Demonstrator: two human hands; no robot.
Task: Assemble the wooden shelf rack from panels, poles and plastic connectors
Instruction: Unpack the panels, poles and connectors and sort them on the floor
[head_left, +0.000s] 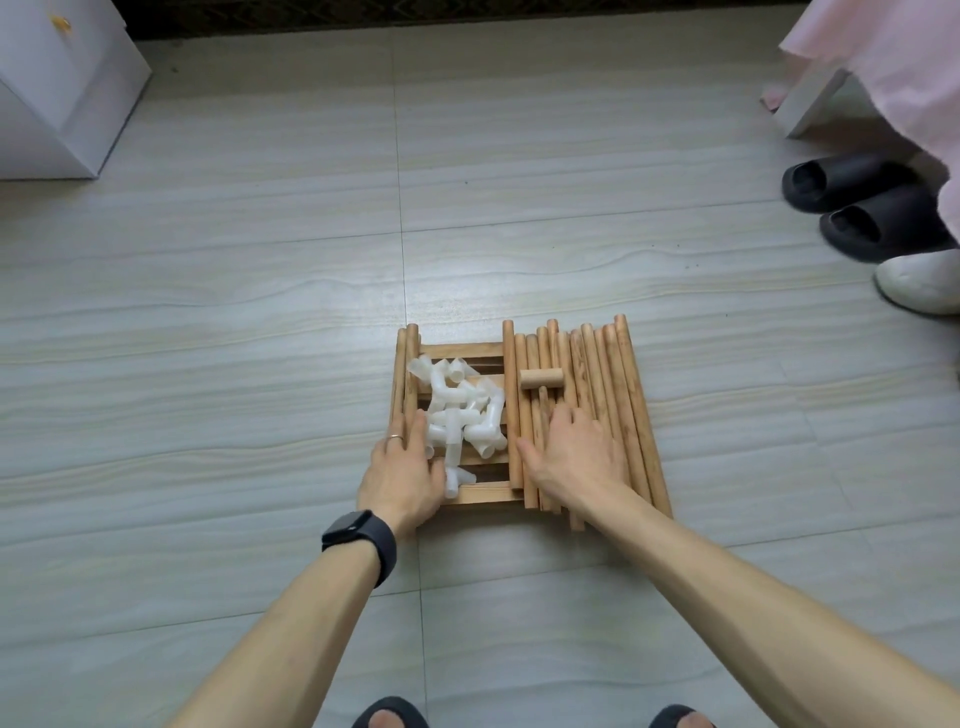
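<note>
While both hands are down on the pile, here's what's around them. Everything sits on a grey tiled floor (208, 338). The slatted wooden panels (457, 351) lie flat in a stack right under the fingers, and the rest is heaped on top.

Just right of the left hand's fingers (415, 431) is a jumble of white plastic connectors (460, 415), touching that hand's inner edge. Under the right hand's fingers (563, 418) is a row of wooden poles (613, 395) lying side by side, pointing away from me. Just past those fingertips a small wooden mallet (541, 378) rests across the poles; I can't tell if a finger touches its handle. Two more poles (408, 364) run under and beyond the left fingers.

Well off past the right fingers are black slippers (852, 202), a white shoe (919, 280) and a pink cloth (893, 57). Far off past the left ones is a white cabinet (57, 88).

The left hand (402, 478), with a ring (395, 437) and a dark watch (358, 530) at the wrist, lies palm down, fingers straight and together, gripping nothing. The right hand (576, 452) is also palm down, fingers spread flat on the poles and thumb out to the side, holding nothing. Both arms reach straight forward.
</note>
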